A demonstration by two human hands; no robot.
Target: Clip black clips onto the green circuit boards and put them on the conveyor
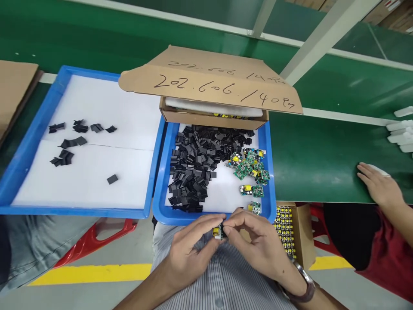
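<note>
Low in the centre of the frame, our left hand [195, 247] clamps a small circuit board [219, 234] with a yellow component [215, 231] between thumb and fingers, while our right hand [258, 243] pinches its dark right edge. Just above, we see a blue tray [159, 196] holding black plastic pieces [189, 172] at left and more circuit boards [247, 168] at right.

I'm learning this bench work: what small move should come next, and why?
Probably the right hand should press at the dark edge of the small circuit board with a yellow block, while the left hand steadies it. The left fingers hold the board, the right fingertips are at that edge; the fit there is too small to judge.
</note>
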